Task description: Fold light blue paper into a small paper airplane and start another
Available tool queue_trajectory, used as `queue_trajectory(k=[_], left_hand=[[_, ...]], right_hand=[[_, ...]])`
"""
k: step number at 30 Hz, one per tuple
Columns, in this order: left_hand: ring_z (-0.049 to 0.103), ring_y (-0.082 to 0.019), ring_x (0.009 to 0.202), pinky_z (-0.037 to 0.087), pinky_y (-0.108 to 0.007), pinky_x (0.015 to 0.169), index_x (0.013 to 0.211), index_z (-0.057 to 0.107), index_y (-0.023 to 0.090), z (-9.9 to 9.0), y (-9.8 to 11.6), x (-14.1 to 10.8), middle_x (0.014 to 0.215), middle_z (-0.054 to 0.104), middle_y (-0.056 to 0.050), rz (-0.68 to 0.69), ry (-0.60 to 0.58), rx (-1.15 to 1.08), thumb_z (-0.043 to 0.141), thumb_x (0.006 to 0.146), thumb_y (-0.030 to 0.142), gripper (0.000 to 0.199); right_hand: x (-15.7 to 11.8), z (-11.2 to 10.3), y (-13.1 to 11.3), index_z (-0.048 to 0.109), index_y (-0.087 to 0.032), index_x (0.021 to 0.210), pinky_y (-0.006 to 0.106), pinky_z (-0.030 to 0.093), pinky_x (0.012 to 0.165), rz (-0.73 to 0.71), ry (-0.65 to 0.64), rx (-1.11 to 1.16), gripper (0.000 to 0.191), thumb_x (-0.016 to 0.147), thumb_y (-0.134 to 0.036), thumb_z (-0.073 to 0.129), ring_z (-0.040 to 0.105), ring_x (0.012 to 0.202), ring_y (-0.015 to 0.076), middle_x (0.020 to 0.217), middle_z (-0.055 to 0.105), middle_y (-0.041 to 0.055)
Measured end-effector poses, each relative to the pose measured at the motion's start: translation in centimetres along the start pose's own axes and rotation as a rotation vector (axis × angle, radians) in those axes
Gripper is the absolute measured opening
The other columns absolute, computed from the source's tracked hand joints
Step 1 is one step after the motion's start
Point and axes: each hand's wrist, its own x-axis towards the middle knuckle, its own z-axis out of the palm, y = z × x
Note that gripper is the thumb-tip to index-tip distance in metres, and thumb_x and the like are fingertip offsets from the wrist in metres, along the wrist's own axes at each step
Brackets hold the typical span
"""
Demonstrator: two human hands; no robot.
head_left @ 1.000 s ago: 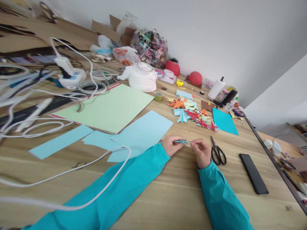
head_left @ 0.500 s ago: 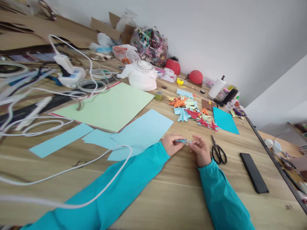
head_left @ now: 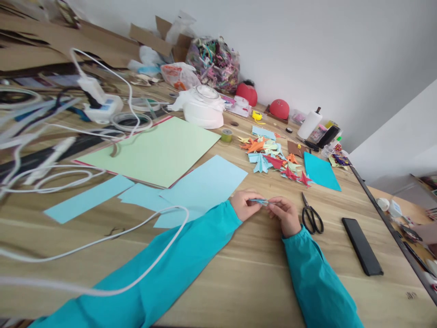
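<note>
1. Writing: a small dark mark [head_left: 411,295] sits on the bench [head_left: 239,282] near its near right corner, too small to read. Red print on a plastic bag [head_left: 180,76] toward the far edge is also unreadable.
2. The folded paper [head_left: 258,201] is small, light blue and narrow, with several thin layers stacked closely; the fingers hide part of it. It is held between the two hands, above the bench's middle stretch.
3. The left hand [head_left: 245,206] grasps the folded paper between thumb and fingers. The right hand [head_left: 284,216] has thumb and forefinger together at its right end; whether they grip it, I cannot tell.
4. Black-handled scissors [head_left: 312,219] lie just beside the right hand, and a dark phone [head_left: 362,246] lies nearer the bench's right edge.
5. Beyond the hands is a pile of folded paper shapes [head_left: 273,159] in orange, red, blue and pale green, beside a bright blue sheet [head_left: 321,171].
6. Left of them lie light blue sheets [head_left: 211,182], a pale green sheet [head_left: 153,152] and white cables [head_left: 170,237].
7. The bench is wood-grained, with a dark strip along its right edge; a plain pale wall [head_left: 300,50] rises behind its far edge.
</note>
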Motion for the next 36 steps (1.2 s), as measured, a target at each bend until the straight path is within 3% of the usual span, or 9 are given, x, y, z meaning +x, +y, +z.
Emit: queue_trajectory(k=[8,17,28,36], left_hand=[[0.049,-0.008,0.053,0.036,-0.019,0.048,0.076,0.072,0.013,-0.2,0.5,0.1,0.066,0.061,-0.003,-0.011,-0.035,-0.007,0.058,0.069,0.017,0.016],[0.049,-0.009,0.049,0.037,-0.019,0.045,0.076,0.072,0.011,-0.3,0.1,0.2,0.061,0.066,-0.003,-0.237,-0.038,-0.046,0.065,0.065,0.035,0.027],[0.045,-0.008,0.045,0.033,-0.019,0.042,0.072,0.072,0.011,-0.2,0.0,0.2,0.050,0.059,0.000,-0.283,-0.065,-0.062,0.064,0.065,0.037,0.028],[0.047,-0.009,0.047,0.034,-0.018,0.043,0.071,0.071,0.011,-0.2,0.2,0.2,0.049,0.058,0.000,-0.286,-0.073,-0.091,0.061,0.066,0.036,0.027]], right_hand=[[0.1,-0.1,0.0,0.070,-0.019,0.078,0.021,0.044,0.049,-0.008,-0.031,-0.045,0.019,0.065,-0.032,0.074,0.058,0.056,0.0111,0.066,0.070,0.0021],[0.2,-0.4,0.0,0.072,-0.020,0.075,0.024,0.047,0.050,-0.057,-0.010,-0.181,0.019,0.061,-0.033,0.076,0.057,0.054,0.0119,0.064,0.069,0.0013],[0.4,-0.7,-0.4,0.072,-0.020,0.071,0.024,0.048,0.052,0.069,-0.045,-0.095,0.023,0.053,-0.031,0.081,0.057,0.051,0.0103,0.061,0.069,-0.0005],[0.4,-1.1,-0.1,0.073,-0.019,0.075,0.023,0.046,0.054,0.121,-0.084,-0.068,0.025,0.066,-0.042,0.073,0.059,0.053,0.0107,0.062,0.069,0.0017]])
